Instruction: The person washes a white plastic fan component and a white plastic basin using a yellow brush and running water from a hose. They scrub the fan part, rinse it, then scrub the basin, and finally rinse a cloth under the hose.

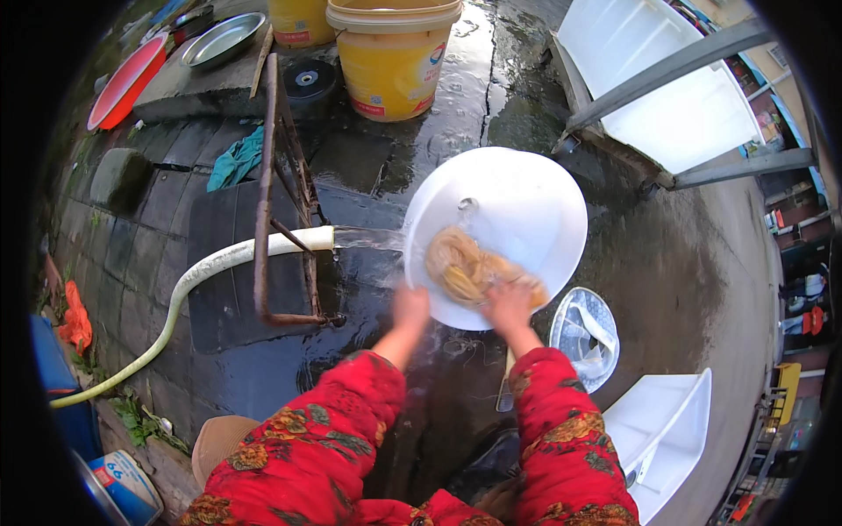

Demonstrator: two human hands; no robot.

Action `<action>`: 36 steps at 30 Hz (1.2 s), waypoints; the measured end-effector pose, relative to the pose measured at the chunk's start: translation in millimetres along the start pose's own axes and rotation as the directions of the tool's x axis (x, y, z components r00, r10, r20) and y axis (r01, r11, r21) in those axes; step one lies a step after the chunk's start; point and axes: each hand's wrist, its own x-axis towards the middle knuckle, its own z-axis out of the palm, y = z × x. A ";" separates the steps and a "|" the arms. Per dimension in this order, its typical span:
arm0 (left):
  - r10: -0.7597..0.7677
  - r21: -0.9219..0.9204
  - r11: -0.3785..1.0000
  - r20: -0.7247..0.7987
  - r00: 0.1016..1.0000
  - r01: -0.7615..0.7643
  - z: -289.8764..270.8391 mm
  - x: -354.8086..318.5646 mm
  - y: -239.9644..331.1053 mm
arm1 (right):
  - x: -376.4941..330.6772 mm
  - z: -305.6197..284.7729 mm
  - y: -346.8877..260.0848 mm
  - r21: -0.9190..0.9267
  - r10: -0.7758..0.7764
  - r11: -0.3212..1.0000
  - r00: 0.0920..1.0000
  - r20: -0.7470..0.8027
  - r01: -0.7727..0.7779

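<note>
A round white basin [535,202] sits on the wet paving in front of me, with a limp, folded yellowish-brown mass [456,263] in its lower part; its exact kind is unclear. My right hand [510,307] grips that mass near the basin's near edge. Smeared by motion, my left hand [410,307] is at the basin's lower left rim, and its fingers do not show clearly. Water pours toward the basin from a pale yellow hose [246,254]. Close to my right wrist lies a tool with a pale handle [509,377], partly covered by my sleeve.
The hose runs through a rusty metal frame [263,202] on the left. A yellow bucket [395,66] stands ahead. A patterned round basin [583,337] and a white angular container [662,430] are on the right, below a large white tub [667,96] on a metal frame.
</note>
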 end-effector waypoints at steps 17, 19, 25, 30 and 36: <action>0.278 0.080 0.958 -0.047 0.959 -0.274 -12.7 20.0 3.2 | 13.2 3.4 -20.3 0.140 0.328 0.930 0.939 0.104 -0.340; 0.114 -0.103 0.988 -0.017 0.993 -0.115 11.0 2.5 -11.3 | 12.0 14.4 -41.2 0.300 0.233 0.913 0.957 0.175 -0.277; 0.258 -0.249 0.935 -0.014 0.966 -0.253 -1.1 23.6 -22.2 | 19.7 4.5 -1.7 -0.302 0.317 0.881 0.928 -0.197 -0.365; 0.120 0.022 0.993 -0.035 0.992 -0.120 -6.3 23.5 10.6 | -8.5 -105.2 67.2 -0.266 0.288 0.946 0.859 0.423 -0.186; 0.206 -0.013 0.978 -0.005 0.979 -0.206 -16.6 26.1 40.3 | -104.7 -202.6 103.7 -0.516 0.525 0.836 0.548 0.651 -0.188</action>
